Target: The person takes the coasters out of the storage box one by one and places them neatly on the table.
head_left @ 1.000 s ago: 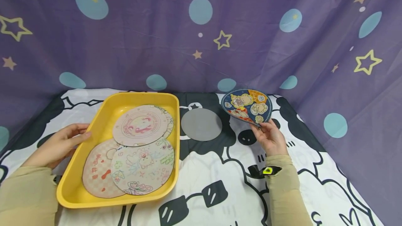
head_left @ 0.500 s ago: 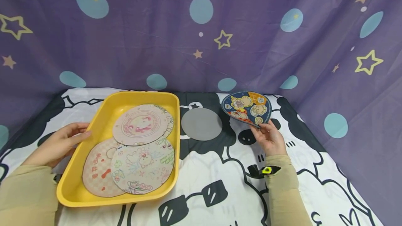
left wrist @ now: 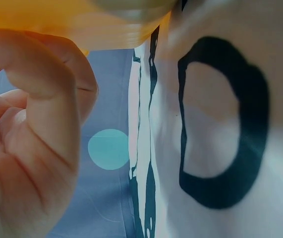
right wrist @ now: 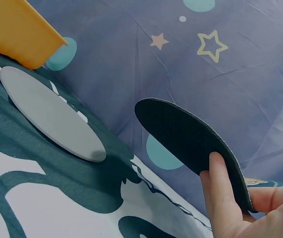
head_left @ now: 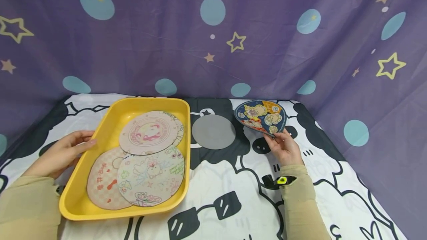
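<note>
Your right hand (head_left: pixel 287 149) pinches the mat (head_left: pixel 261 117) by its edge, tilted above the cloth (head_left: pixel 213 180), right of the disc (head_left: pixel 214 132); your left hand (head_left: pixel 66 152) grips the tray (head_left: pixel 111 130). A light, steady pinch should prevent bending.

Red lettering (head_left: pixel 101 176) on the checkered mat (head_left: pixel 111 171) is unreadable.

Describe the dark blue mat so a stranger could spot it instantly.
From the yellow tray, go right across the patterned cloth, past the plain grey disc. Just beyond, the person's right grip holds the dark blue mat by its near edge, tilted. Unlike the pale mats in the tray and the bare disc, it has a dark ground with cartoon animals and orange patches.
</note>
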`<state>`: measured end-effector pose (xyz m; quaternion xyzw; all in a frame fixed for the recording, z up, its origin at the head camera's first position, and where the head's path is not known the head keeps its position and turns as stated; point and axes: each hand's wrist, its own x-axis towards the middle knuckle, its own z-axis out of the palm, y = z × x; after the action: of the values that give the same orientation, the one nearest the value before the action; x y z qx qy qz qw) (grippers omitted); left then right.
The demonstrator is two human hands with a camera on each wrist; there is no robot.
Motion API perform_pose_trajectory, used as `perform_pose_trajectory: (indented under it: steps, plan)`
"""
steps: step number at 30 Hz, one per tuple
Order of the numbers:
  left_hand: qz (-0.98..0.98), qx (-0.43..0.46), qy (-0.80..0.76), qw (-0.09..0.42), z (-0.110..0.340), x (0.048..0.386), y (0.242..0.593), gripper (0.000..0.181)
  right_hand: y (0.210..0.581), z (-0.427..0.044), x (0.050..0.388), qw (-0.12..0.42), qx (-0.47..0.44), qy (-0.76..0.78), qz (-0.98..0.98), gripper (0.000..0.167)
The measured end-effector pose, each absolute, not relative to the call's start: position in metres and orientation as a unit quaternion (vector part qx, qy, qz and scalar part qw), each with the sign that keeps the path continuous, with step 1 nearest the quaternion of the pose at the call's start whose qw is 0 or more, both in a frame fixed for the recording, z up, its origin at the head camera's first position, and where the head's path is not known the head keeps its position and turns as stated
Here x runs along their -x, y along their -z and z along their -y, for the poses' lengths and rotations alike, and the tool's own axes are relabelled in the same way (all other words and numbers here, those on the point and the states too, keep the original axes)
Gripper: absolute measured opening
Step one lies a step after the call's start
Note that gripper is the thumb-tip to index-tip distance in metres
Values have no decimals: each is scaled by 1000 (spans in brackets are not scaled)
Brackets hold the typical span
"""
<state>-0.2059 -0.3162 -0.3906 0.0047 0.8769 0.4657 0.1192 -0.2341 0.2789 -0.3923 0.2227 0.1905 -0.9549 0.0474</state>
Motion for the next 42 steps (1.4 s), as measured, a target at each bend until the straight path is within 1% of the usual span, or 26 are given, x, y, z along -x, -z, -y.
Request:
perform_pose_trajectory:
  steps: [6,19,27,30,37,42]
  plan:
    - [-879,-2,-462,120,315,206,390,75,396,-281,234,45,-230,954,-187,73]
    - [-880,-5,-460,120,314,207,389,75,403,-286,236,45,-247,951,-179,78]
    - [-877,-9,-466,121,316,206,390,74,405,-286,237,49,-264,949,-163,90]
    - [-876,-8,-467,120,317,206,390,73,406,-284,237,51,-268,947,-169,87]
    - [-876,-8,-467,119,318,206,391,73,409,-282,238,59,-256,943,-207,73]
    - [-875,-11,-468,120,319,206,392,72,410,-281,238,61,-258,940,-215,73]
